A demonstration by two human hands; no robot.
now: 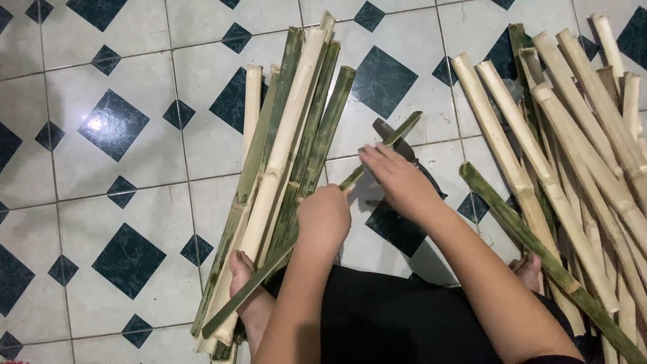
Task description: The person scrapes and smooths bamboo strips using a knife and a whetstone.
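A thin green bamboo strip [306,232] is gripped by the left hand [325,217] and by the right hand [397,176] with a dark blade [397,138]; split slats [283,168] are piled left, uncut bamboo lengths [566,155] remain right.

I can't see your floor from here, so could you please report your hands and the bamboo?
Left hand gripping green bamboo strip. Right hand on same strip, over dark blade. Split bamboo piles both sides.

A home floor of diamond-patterned tiles [114,175], strewn with split bamboo [573,155].
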